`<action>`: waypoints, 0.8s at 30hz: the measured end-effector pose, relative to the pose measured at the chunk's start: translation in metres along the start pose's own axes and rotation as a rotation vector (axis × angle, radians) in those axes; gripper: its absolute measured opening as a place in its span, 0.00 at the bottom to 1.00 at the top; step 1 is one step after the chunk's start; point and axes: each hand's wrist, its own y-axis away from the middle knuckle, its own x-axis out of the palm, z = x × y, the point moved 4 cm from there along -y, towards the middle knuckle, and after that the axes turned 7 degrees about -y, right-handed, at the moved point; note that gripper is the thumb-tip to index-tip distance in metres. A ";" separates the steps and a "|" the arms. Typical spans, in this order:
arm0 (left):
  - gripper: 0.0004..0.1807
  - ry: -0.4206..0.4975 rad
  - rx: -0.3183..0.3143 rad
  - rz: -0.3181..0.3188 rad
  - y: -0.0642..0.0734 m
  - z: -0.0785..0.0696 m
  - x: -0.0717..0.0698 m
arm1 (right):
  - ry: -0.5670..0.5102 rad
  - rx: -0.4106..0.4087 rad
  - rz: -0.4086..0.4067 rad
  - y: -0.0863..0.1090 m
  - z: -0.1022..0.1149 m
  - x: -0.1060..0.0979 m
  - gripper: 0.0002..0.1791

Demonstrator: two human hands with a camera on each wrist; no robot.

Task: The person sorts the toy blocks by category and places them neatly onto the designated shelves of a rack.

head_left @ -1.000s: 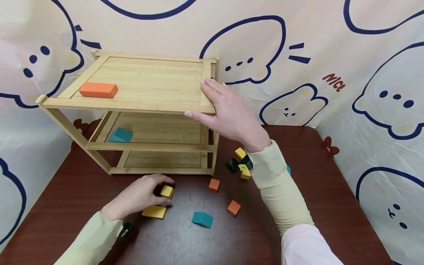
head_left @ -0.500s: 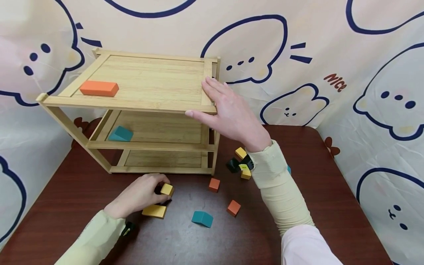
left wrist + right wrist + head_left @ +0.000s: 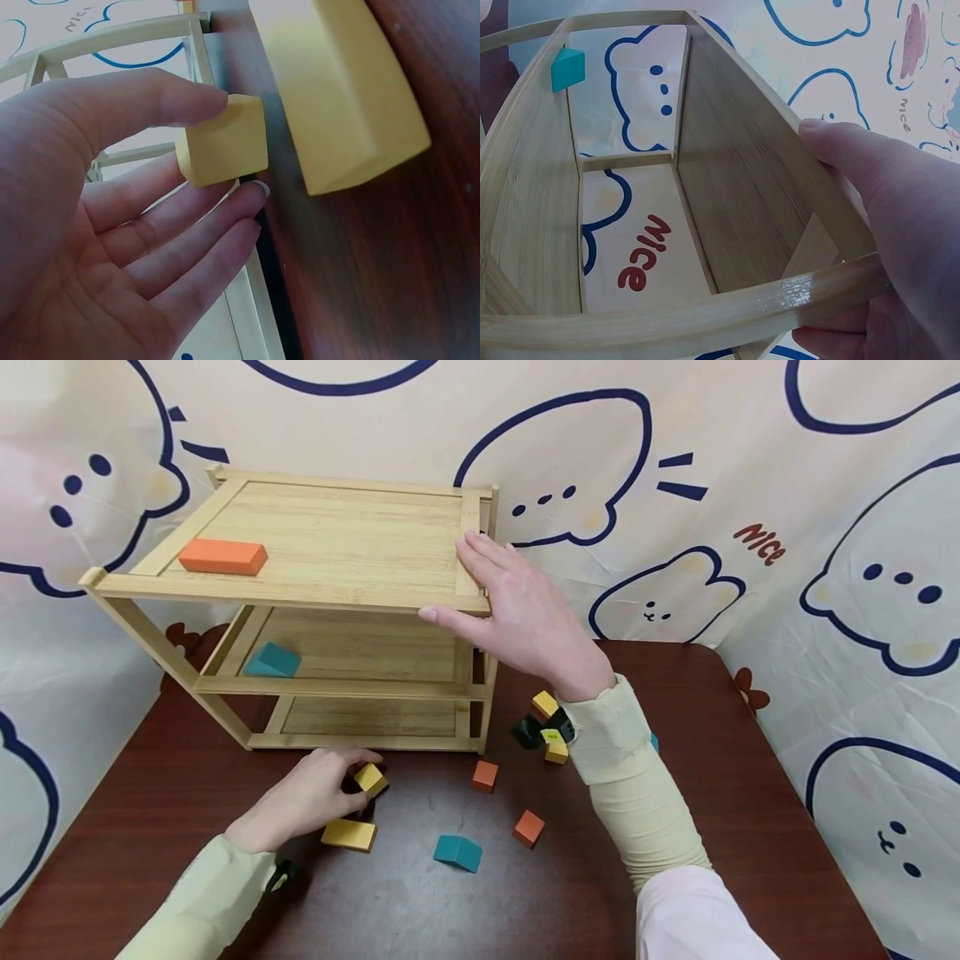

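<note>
In the head view my left hand [image 3: 303, 797] is low on the table before the rack, pinching a small yellow cube [image 3: 371, 779] between thumb and fingers. The left wrist view shows the thumb on one face of this tilted cube [image 3: 226, 141], the fingers behind it. A longer yellow block [image 3: 349, 835] lies just beside that hand. My right hand [image 3: 521, 610] rests on the right front corner of the wooden rack [image 3: 337, 539], fingers laid straight across its top, thumb along the front edge. Part of those fingers is hidden in the right wrist view.
An orange block [image 3: 222, 557] lies on the top shelf and a teal block [image 3: 273, 661] on the middle one. Two red cubes [image 3: 484, 776] and a teal roof-shaped block [image 3: 458, 853] are on the table. More yellow blocks [image 3: 545, 703] lie beneath the right forearm.
My left fingers have closed on the yellow cube, which has turned, tilted and shifted slightly left. The right hand has stayed on the rack.
</note>
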 end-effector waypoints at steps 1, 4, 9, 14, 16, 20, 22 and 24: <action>0.24 -0.002 0.003 -0.007 0.000 0.000 -0.001 | -0.004 -0.002 -0.001 0.000 0.000 0.000 0.54; 0.24 -0.006 0.009 -0.036 0.001 0.002 -0.003 | -0.014 -0.008 -0.007 0.000 0.000 0.000 0.54; 0.22 0.006 0.001 -0.073 0.005 0.007 -0.007 | -0.012 -0.002 -0.004 0.000 0.000 0.000 0.54; 0.23 0.019 -0.020 -0.094 0.009 0.012 -0.012 | -0.005 0.008 0.000 0.000 0.000 0.000 0.54; 0.22 0.016 -0.026 -0.105 0.010 0.013 -0.015 | -0.005 0.010 0.000 0.000 0.000 0.000 0.54; 0.22 0.005 -0.042 -0.118 0.014 0.017 -0.020 | -0.016 0.007 0.000 0.000 0.000 0.000 0.54; 0.22 -0.001 -0.050 -0.127 0.016 0.019 -0.022 | -0.023 0.004 -0.002 0.000 0.000 0.000 0.54; 0.22 -0.008 -0.060 -0.139 0.018 0.021 -0.023 | -0.027 0.003 -0.003 0.000 0.000 0.000 0.54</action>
